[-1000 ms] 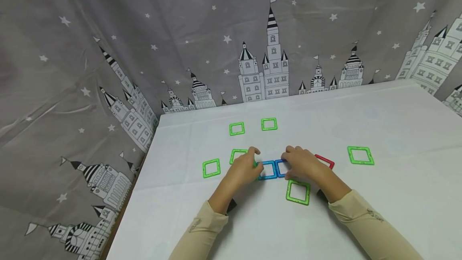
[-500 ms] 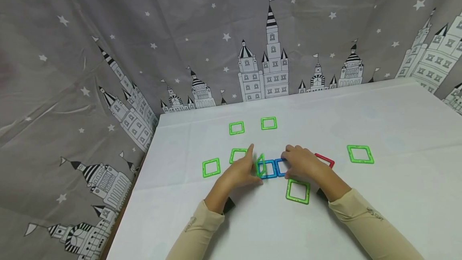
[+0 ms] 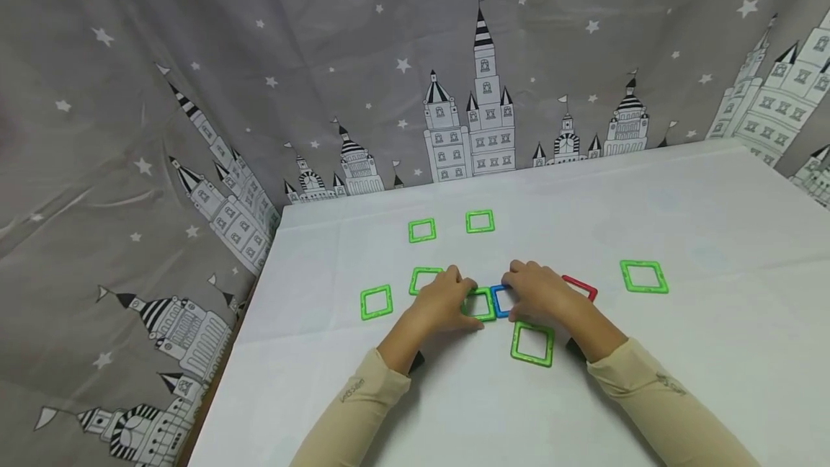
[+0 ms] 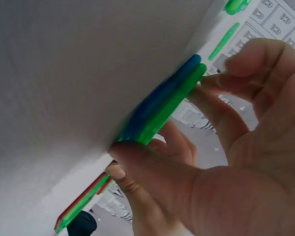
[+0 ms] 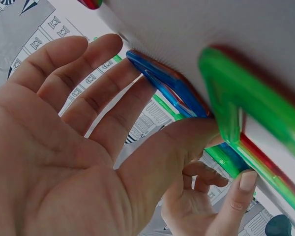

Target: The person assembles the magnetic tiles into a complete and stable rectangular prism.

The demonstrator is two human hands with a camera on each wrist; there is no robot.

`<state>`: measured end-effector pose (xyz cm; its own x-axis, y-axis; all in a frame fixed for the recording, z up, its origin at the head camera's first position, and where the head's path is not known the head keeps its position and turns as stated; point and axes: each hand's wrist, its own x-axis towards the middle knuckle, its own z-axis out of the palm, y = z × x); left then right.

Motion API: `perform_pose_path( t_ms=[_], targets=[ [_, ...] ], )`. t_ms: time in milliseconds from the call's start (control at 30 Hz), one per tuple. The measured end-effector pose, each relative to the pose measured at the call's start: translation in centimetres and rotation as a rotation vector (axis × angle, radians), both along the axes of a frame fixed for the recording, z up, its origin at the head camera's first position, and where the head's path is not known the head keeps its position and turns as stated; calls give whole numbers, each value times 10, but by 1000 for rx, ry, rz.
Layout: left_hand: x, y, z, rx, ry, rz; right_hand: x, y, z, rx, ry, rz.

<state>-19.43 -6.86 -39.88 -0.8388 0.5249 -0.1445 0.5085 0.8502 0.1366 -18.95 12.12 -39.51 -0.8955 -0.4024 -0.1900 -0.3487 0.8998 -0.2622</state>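
My left hand (image 3: pixel 447 301) holds a green square magnetic tile (image 3: pixel 491 303) by its edges, thumb at the near side and fingers at the far side. In the left wrist view that green tile (image 4: pixel 174 105) lies flat over a blue tile (image 4: pixel 160 96). Just to the right, my right hand (image 3: pixel 538 290) grips another blue square tile (image 5: pixel 172 88) between thumb and fingers, with red showing beneath it. Below the right hand lies a green tile (image 3: pixel 516 343), red at its underside in the right wrist view. A red tile (image 3: pixel 579 285) is partly hidden behind the right hand.
More green tiles lie apart on the white table (image 3: pixel 454 409): two at the back (image 3: pixel 423 240), one far right (image 3: pixel 647 290), one at left (image 3: pixel 364 305), and one (image 3: pixel 413 282) partly behind the left hand. A grey castle-print curtain (image 3: pixel 363 42) borders the table.
The green tile at my left hand stood tilted on edge half a second ago; now it lies flat over the left blue tile. My right hand has stayed on its blue tile.
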Motion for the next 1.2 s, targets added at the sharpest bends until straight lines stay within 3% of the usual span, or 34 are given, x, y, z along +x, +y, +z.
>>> perform_pose_path(
  t_ms=[367,500,700,1200],
  targets=[
    [-6,-6,1,123,-142,82,-1,0,0,-4,20,-7],
    [-7,-6,0,129,-118,39,-1,0,-1,-3,15,-19],
    [-8,2,0,53,-34,-45,-2,2,-1,-5,8,-25],
    [-7,4,5,-64,-8,-34,-1,2,-2,-24,-2,19]
  ],
)
